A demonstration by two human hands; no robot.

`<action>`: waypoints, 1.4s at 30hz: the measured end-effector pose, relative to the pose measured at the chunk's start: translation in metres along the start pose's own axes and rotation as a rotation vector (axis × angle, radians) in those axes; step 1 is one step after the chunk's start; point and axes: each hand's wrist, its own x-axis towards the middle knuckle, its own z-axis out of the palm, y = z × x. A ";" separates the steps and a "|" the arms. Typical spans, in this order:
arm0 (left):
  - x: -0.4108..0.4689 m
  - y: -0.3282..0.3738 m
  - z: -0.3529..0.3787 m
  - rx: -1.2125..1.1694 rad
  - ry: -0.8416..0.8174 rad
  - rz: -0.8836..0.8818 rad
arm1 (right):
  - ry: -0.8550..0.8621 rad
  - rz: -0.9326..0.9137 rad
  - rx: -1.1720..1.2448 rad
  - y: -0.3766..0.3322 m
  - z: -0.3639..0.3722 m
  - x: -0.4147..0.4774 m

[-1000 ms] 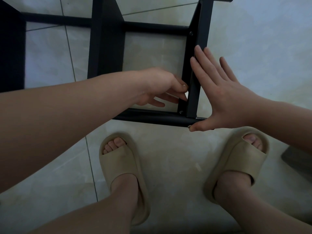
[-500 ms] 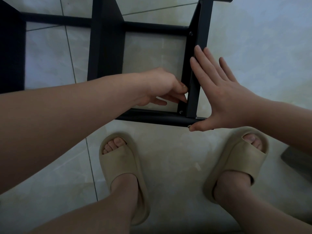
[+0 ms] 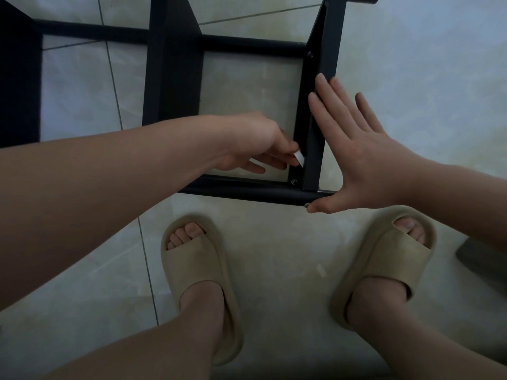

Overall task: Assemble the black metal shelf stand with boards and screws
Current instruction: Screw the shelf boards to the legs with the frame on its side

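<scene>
The shelf frame (image 3: 175, 78), spreading from 10 to 1 o'clock, was matte black throughout, broken only by two small silvery screw heads, one at 1 o'clock (image 3: 310, 54) and one just right of centre (image 3: 293, 182). A small strip (image 3: 299, 158) above the lower screw was plain white. The floor tiles (image 3: 274, 270) were pale cream with faint cloudy greenish marbling and thin dark grout lines. The slide sandals, at 6 o'clock (image 3: 192, 267) and 4 o'clock (image 3: 384, 259), were plain sandy beige. An object (image 3: 482, 264) at the 4 o'clock edge was dark grey.
</scene>
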 end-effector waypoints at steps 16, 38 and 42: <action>-0.004 -0.012 -0.006 0.124 0.017 0.048 | -0.014 0.005 -0.007 0.000 -0.001 0.000; -0.016 -0.017 0.001 0.348 -0.002 0.071 | -0.005 0.000 0.004 -0.001 0.000 0.001; -0.015 -0.017 0.004 0.358 -0.014 0.079 | -0.007 0.003 0.005 -0.001 0.000 0.001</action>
